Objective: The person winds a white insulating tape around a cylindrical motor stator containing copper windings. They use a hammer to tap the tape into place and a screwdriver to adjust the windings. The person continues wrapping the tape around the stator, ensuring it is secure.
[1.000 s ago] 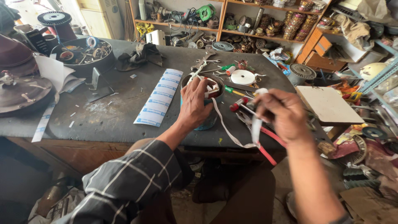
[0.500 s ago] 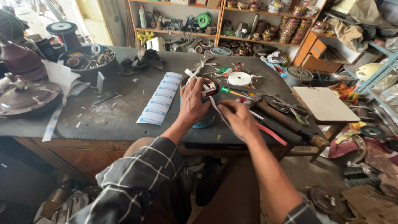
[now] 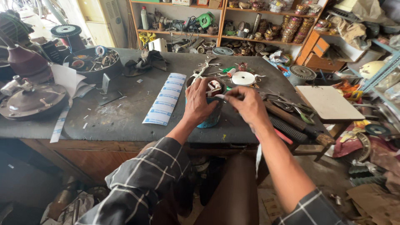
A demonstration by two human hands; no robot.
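Since a moment ago the right hand (image 3: 250, 106) has come in from the tool pile on the right to sit just beside the left hand (image 3: 199, 102), and the white strip it held out at the table edge is now drawn up to the rim of the round winding piece (image 3: 210, 104). That piece, a short drum with a blue side and copper-coloured coil inside, stands on the dark table (image 3: 125, 121) near its front edge, in the middle of the view. The left hand is cupped over its left rim, fingers curled down on the top. The right hand's fingertips are pressed together, pinching the end of the white strip (image 3: 220, 96) at the right rim.

Left of the drum lies a long white sheet with blue printed rows (image 3: 165, 98). Behind it rests a white tape roll (image 3: 243, 78). To the right, black-handled tools (image 3: 291, 125) lie beside a pale board (image 3: 328, 102). Wooden shelves (image 3: 233, 21) of parts line the back.
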